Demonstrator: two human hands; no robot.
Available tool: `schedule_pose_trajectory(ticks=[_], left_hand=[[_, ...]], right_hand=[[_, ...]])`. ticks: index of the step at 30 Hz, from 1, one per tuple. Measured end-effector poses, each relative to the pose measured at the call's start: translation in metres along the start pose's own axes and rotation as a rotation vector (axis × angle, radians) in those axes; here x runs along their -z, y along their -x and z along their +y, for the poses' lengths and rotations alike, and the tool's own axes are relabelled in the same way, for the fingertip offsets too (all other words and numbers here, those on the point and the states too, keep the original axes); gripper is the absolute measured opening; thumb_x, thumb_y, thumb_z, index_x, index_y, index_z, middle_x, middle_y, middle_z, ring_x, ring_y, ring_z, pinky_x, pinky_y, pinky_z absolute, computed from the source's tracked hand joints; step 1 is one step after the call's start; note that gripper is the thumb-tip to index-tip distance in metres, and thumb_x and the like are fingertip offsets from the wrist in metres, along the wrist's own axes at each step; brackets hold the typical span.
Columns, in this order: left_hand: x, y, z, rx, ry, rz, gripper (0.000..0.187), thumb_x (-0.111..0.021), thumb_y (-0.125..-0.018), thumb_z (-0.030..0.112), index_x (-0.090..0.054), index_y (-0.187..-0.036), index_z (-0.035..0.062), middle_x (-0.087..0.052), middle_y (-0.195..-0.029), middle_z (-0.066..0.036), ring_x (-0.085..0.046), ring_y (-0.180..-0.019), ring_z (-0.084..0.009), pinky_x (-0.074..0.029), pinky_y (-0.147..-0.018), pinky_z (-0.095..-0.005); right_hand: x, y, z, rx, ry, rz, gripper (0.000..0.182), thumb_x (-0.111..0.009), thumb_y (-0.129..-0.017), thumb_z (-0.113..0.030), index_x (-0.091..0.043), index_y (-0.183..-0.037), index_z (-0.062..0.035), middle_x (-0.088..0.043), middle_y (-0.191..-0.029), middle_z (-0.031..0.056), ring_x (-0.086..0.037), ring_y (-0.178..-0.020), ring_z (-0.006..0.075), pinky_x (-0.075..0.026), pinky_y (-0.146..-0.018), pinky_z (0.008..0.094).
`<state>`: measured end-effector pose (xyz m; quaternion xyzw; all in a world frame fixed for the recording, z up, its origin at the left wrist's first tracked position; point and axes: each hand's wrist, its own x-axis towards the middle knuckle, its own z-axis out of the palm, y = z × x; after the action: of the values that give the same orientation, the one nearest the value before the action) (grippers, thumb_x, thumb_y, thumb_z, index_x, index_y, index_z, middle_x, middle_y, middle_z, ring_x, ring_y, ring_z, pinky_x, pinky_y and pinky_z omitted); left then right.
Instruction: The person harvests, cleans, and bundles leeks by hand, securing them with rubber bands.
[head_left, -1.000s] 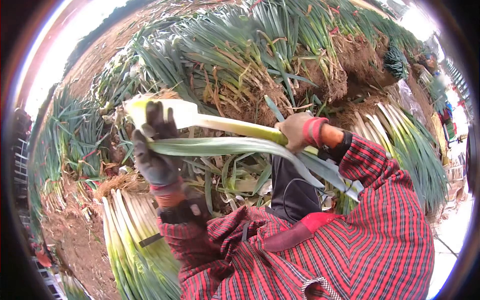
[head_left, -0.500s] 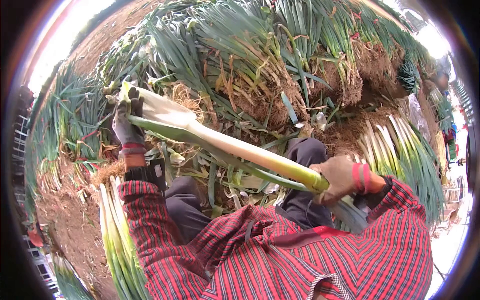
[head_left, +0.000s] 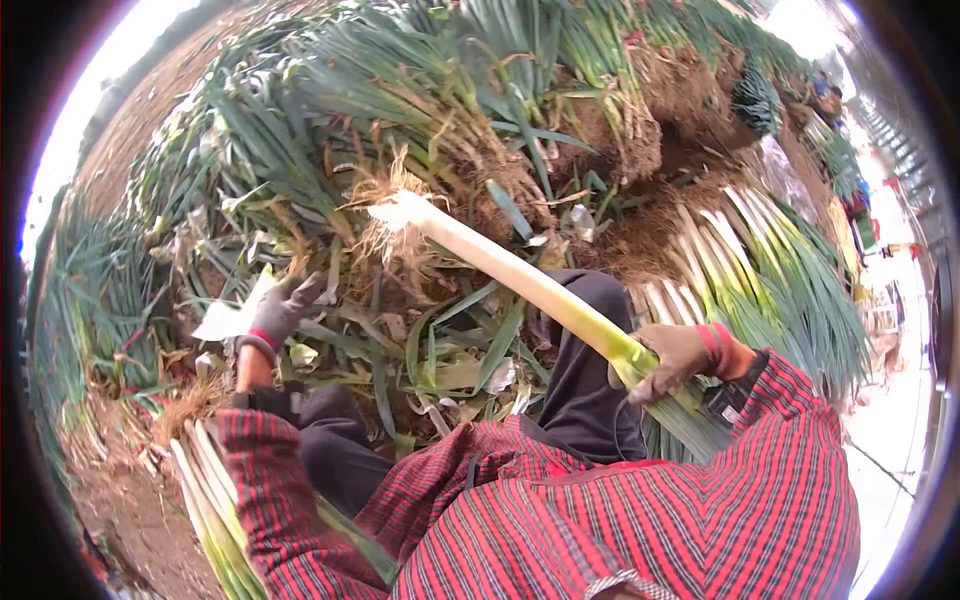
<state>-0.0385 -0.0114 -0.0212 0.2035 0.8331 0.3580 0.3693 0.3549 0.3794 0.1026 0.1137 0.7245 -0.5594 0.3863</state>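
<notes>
My right hand (head_left: 672, 362), in a brown glove, is wrapped round a thick leek (head_left: 530, 282) where its white stem turns green. The stem slants up to the left, and its root end with brown roots (head_left: 400, 205) points away from me. My left hand (head_left: 285, 308), in a grey glove, is at the left with its fingers spread, off the stem. Next to it is a pale peeled leaf (head_left: 225, 322); whether the hand touches it is unclear.
Unpeeled leeks with earthy roots (head_left: 500, 170) lie piled ahead. Peeled leeks (head_left: 745, 260) lie at the right, others (head_left: 205, 500) at the lower left. Leaf scraps (head_left: 465, 375) cover the ground between my knees. A person (head_left: 828, 100) is far off at the upper right.
My left hand has come off the root end and moved down, pulling away a leaf layer. The stem now shows whiter with its roots exposed. My right hand still holds it.
</notes>
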Motion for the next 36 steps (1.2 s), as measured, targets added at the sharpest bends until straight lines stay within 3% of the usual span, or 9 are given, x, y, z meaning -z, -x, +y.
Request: schedule_pose_trajectory(ticks=[4, 13, 17, 20, 28, 31, 33, 34, 36], left_hand=[[-0.106, -0.009, 0.096, -0.752, -0.222, 0.818, 0.036, -0.066, -0.091, 0.033, -0.058, -0.116, 0.0081, -0.064, -0.101, -0.006, -0.061, -0.085, -0.017, -0.05, -0.071, -0.0325], [-0.1, -0.051, 0.116, -0.13, -0.442, 1.08, 0.016, -0.059, -0.091, 0.026, -0.062, -0.099, 0.0113, -0.069, -0.085, -0.015, -0.068, -0.08, -0.0344, -0.053, -0.069, -0.0424], [-0.056, -0.035, 0.092, 0.108, -0.303, 0.539, 0.033, -0.054, -0.095, 0.038, -0.065, -0.117, 0.0154, -0.07, -0.098, -0.019, -0.068, -0.091, -0.0343, -0.053, -0.078, -0.0429], [-0.091, -0.028, 0.078, -0.374, 0.402, 0.094, 0.054, -0.061, -0.092, 0.049, -0.061, -0.125, 0.0065, -0.066, -0.116, -0.014, -0.06, -0.107, -0.0161, -0.049, -0.088, -0.0333], [-0.106, -0.029, 0.118, -0.551, -0.846, 0.858, 0.011, -0.061, -0.082, 0.02, -0.069, -0.08, 0.0135, -0.067, -0.082, -0.007, -0.066, -0.081, -0.0271, -0.052, -0.075, -0.0393], [-0.046, -0.052, 0.055, 0.285, -0.949, 0.454, 0.032, -0.046, -0.093, 0.027, -0.072, -0.109, 0.0151, -0.068, -0.116, -0.011, -0.064, -0.11, -0.0294, -0.051, -0.088, -0.0416], [-0.011, -0.049, -0.018, 0.392, -0.992, 0.342, 0.045, -0.052, -0.092, 0.043, -0.061, -0.128, 0.0166, -0.06, -0.129, -0.015, -0.06, -0.113, -0.0374, -0.048, -0.094, -0.0493], [0.008, -0.07, -0.128, -0.096, -1.093, 0.528, 0.061, -0.057, -0.088, 0.054, -0.05, -0.138, 0.0194, -0.061, -0.125, -0.02, -0.064, -0.106, -0.038, -0.051, -0.086, -0.0508], [-0.034, -0.019, -0.02, 0.204, -1.028, 0.31, 0.083, -0.064, -0.074, 0.067, -0.046, -0.142, 0.0214, -0.062, -0.125, -0.019, -0.061, -0.111, -0.0391, -0.051, -0.088, -0.0473]], right_hand=[[-0.001, 0.004, 0.019, -0.034, -0.037, 0.061, 0.027, -0.079, -0.078, -0.021, -0.06, -0.092, -0.0074, -0.061, -0.074, -0.0029, -0.056, -0.064, 0.0067, -0.046, -0.058, 0.0241], [-0.022, 0.016, 0.021, -0.072, -0.241, -0.065, 0.036, -0.08, -0.075, -0.019, -0.063, -0.102, -0.0028, -0.063, -0.083, -0.0003, -0.059, -0.073, 0.0082, -0.049, -0.067, 0.0252], [-0.017, 0.018, 0.023, -0.05, -0.3, -0.126, 0.032, -0.078, -0.076, -0.017, -0.064, -0.102, -0.0025, -0.063, -0.085, 0.0003, -0.058, -0.076, 0.0089, -0.048, -0.07, 0.0263], [-0.013, 0.007, 0.027, -0.027, -0.43, -0.185, 0.038, -0.078, -0.076, -0.018, -0.063, -0.106, 0.0001, -0.063, -0.084, 0.0018, -0.058, -0.075, 0.0099, -0.048, -0.069, 0.0265], [-0.017, 0.002, 0.021, -0.039, -0.283, -0.18, 0.042, -0.079, -0.074, -0.018, -0.063, -0.108, -0.0011, -0.063, -0.085, -0.0003, -0.057, -0.075, 0.0075, -0.048, -0.068, 0.0253], [-0.023, 0.017, 0.037, -0.096, -0.424, -0.238, 0.039, -0.078, -0.076, -0.015, -0.063, -0.109, -0.0022, -0.064, -0.088, -0.0002, -0.057, -0.076, 0.0069, -0.048, -0.068, 0.025], [-0.015, 0.03, 0.053, -0.215, -0.233, -0.219, 0.04, -0.08, -0.078, -0.018, -0.062, -0.111, -0.0038, -0.065, -0.092, -0.0003, -0.057, -0.077, 0.0069, -0.048, -0.069, 0.0257], [-0.017, 0.026, 0.081, -0.071, -0.298, -0.223, 0.04, -0.081, -0.077, -0.021, -0.062, -0.108, -0.0048, -0.064, -0.09, -0.0011, -0.057, -0.078, 0.0076, -0.048, -0.069, 0.0267], [-0.015, 0.023, 0.1, 0.019, -0.274, -0.182, 0.036, -0.081, -0.076, -0.025, -0.06, -0.098, -0.0055, -0.063, -0.084, -0.0012, -0.056, -0.077, 0.0088, -0.049, -0.069, 0.0292]])
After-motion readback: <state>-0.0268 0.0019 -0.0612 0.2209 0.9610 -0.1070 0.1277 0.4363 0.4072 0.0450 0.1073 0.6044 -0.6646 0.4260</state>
